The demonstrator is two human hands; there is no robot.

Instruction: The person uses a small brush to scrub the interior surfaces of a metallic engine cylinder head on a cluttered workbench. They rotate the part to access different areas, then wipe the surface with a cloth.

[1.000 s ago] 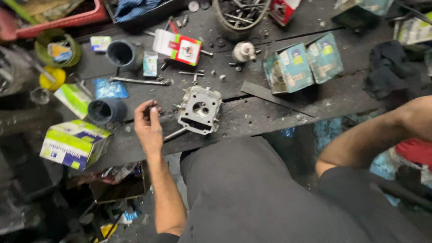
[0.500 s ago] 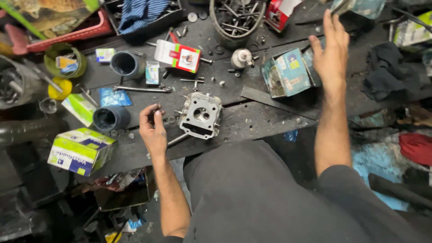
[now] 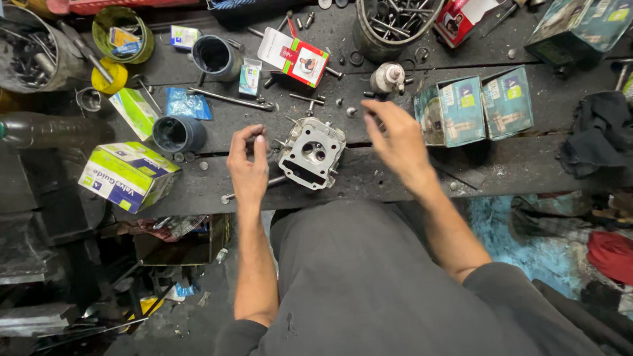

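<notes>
Metal cylinder head [image 3: 312, 152] resting on a dark, cluttered bench [image 3: 501, 168], left hand [image 3: 248, 168] just beside it with fingertips pinched together, what they grip too small to tell, right hand [image 3: 395, 142] hovering spread and empty, teal boxes [image 3: 473, 107] near.

Teal boxes [image 3: 471, 109], a black cloth [image 3: 597, 135], a wrench [image 3: 227, 99], dark cylinders [image 3: 175, 134].

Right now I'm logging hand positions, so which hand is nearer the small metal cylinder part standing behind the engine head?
Right. The right hand hovers just in front of the metal cylinder part; the left hand sits farther off, left of the engine head.
</notes>
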